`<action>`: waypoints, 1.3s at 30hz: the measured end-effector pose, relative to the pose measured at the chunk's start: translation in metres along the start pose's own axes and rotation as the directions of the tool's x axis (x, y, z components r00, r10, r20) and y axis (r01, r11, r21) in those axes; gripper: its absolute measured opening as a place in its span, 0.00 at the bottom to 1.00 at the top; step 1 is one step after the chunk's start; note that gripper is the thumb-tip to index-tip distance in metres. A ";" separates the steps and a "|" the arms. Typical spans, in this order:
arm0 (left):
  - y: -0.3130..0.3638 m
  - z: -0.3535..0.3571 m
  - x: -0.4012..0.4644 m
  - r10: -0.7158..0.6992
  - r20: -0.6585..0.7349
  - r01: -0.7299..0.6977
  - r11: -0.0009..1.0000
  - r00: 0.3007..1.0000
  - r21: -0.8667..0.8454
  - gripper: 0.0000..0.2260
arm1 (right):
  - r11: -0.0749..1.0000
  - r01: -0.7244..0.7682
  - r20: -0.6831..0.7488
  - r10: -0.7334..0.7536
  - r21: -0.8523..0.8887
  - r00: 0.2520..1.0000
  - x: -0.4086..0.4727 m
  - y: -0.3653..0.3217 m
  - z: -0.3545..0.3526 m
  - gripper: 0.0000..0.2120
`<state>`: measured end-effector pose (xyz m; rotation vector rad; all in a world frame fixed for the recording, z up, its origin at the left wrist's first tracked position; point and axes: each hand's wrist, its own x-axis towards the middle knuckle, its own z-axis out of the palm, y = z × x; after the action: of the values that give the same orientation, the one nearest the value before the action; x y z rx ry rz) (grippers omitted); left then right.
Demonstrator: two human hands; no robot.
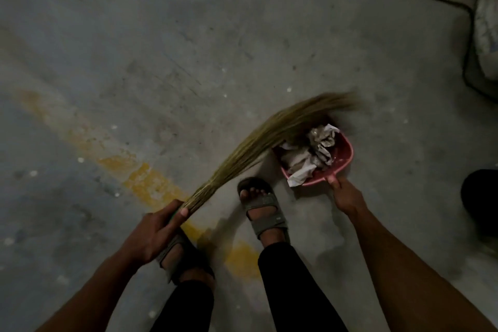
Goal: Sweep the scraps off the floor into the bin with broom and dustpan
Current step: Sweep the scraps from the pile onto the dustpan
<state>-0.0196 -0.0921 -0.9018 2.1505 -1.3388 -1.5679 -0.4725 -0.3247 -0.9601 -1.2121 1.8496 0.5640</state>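
**Left hand swings the broom toward the pan on the right**

Left hand is curled round the bound neck of the grass broom, thumb laid along the bundle. From that grip the broom runs up and to the right, its long axis slanting across the floor, and the soft tips bend over the far mouth of the pink dustpan. Right hand pinches the dustpan's short handle from the near side, fingers closed on it, and the pan looks to sit low on the floor just beyond the sandalled right foot.

Crumpled paper scraps already fill the pan, one piece hanging over the near rim. So the pan lies to the right of the broom hand and away from the person, with its mouth facing the bristles. Any last stroke, I'd judge, must pull the tips toward the right hand. A few pale specks remain scattered on the floor. No bin can be made out for certain; a dark round shape at the right edge could be one.
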 end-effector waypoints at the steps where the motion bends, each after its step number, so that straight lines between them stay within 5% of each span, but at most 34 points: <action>1: 0.003 -0.003 0.000 -0.014 -0.033 0.014 1.000 0.999 -0.021 0.22 | 1.000 -0.008 0.001 0.008 0.007 1.000 -0.003 0.006 0.000 0.27; 7: 0.041 -0.021 0.065 -0.166 -0.190 0.129 0.973 0.968 -0.193 0.26 | 0.997 -0.061 -0.037 0.063 0.045 0.997 -0.008 0.041 0.004 0.27; 12: 0.070 -0.008 0.125 -0.255 -0.094 0.259 0.965 0.962 0.028 0.19 | 0.995 -0.055 -0.054 0.060 0.088 0.997 -0.007 0.054 0.002 0.28; 18: 0.074 0.030 0.092 -0.046 0.141 -0.007 0.935 0.989 0.356 0.27 | 0.995 -0.045 -0.033 0.048 0.088 0.998 0.001 0.053 -0.011 0.26; 24: 0.063 0.039 0.048 0.051 0.219 -0.143 0.892 0.975 0.429 0.28 | 0.995 0.041 -0.054 -0.036 0.086 0.998 0.015 0.064 -0.031 0.25; 32: 0.087 0.025 0.011 0.145 -0.001 -0.140 0.954 0.989 0.266 0.18 | 0.921 0.176 -0.152 -0.130 0.346 0.980 0.003 0.066 -0.061 0.21; 39: 0.144 0.020 0.010 0.168 -0.187 -0.142 0.979 0.968 0.143 0.20 | 0.834 0.235 -0.193 -0.157 0.499 0.969 -0.030 0.062 -0.093 0.17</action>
<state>-0.1165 -0.1768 -0.8333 2.1473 -1.5358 -1.2049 -0.5595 -0.3501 -0.8878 -1.0671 1.8032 -0.1484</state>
